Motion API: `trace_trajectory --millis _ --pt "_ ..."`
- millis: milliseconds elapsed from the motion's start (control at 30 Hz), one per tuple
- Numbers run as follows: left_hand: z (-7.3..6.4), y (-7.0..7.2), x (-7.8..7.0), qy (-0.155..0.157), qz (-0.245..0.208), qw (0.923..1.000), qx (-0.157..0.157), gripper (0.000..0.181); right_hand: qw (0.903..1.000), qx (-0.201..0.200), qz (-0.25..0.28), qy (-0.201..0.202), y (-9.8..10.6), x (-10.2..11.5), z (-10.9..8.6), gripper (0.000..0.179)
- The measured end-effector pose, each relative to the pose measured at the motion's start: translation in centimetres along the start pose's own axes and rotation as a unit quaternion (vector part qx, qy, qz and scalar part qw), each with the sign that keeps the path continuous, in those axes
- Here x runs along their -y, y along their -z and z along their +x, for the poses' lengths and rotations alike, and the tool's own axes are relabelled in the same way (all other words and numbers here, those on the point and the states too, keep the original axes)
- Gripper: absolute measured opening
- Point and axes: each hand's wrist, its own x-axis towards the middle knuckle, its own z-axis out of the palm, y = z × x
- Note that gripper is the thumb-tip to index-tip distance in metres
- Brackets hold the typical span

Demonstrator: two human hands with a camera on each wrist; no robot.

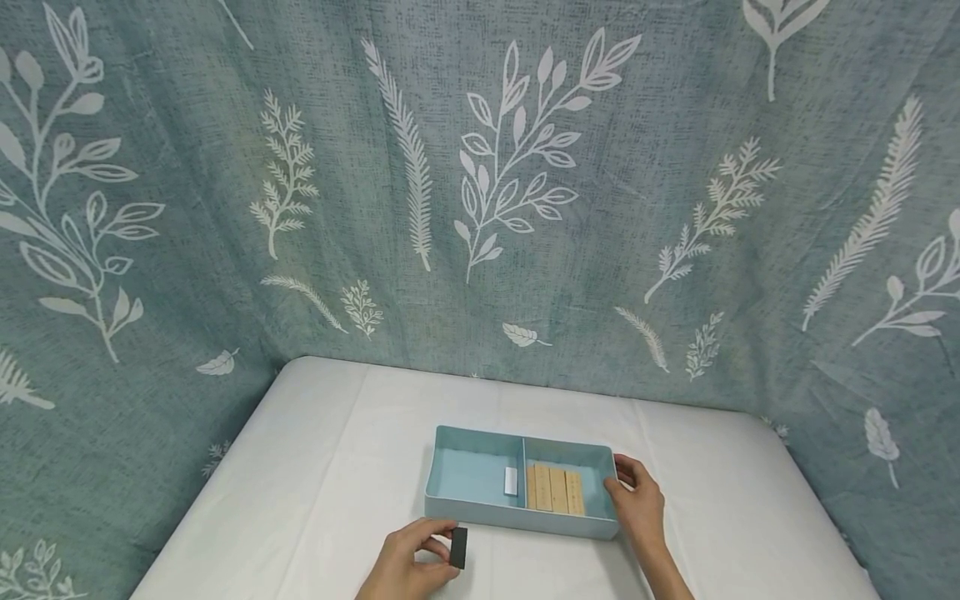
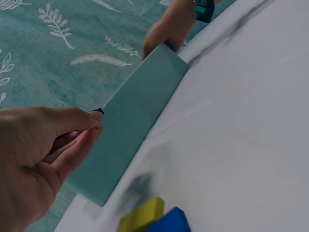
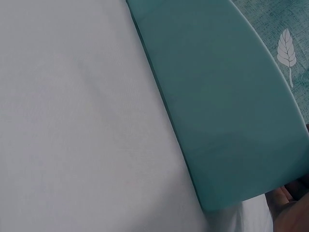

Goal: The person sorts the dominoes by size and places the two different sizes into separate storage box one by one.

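Between thumb and fingers my left hand pinches a small black rectangular block, just in front of a light blue two-compartment box. Only the block's dark end shows past the fingertips in the left wrist view. My right hand grips the box's right end wall, thumb over the rim and fingers outside. Several light wooden blocks stand side by side in the right compartment. A small white block lies in the left compartment against the divider.
The box sits on a white cloth-covered table. A yellow block and a blue block show at the bottom of the left wrist view. Behind and beside the table hangs a blue-green leaf-patterned curtain.
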Motion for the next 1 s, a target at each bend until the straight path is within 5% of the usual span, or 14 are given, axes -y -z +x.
trace_trajectory --millis 167,633,1000 --pt "1.4 0.3 -0.9 0.045 -0.001 0.9988 -0.017 0.047 0.9999 0.000 0.004 0.010 0.1 0.0 0.0 0.046" --pt "5.9 0.6 -0.9 0.070 0.050 0.9955 -0.039 0.049 0.9999 0.012 -0.003 0.001 0.1 0.0 -0.1 0.049" --pt "9.6 0.2 1.1 0.083 0.076 0.9935 0.016 0.047 0.9999 0.013 0.007 0.008 0.2 0.0 -0.1 0.048"
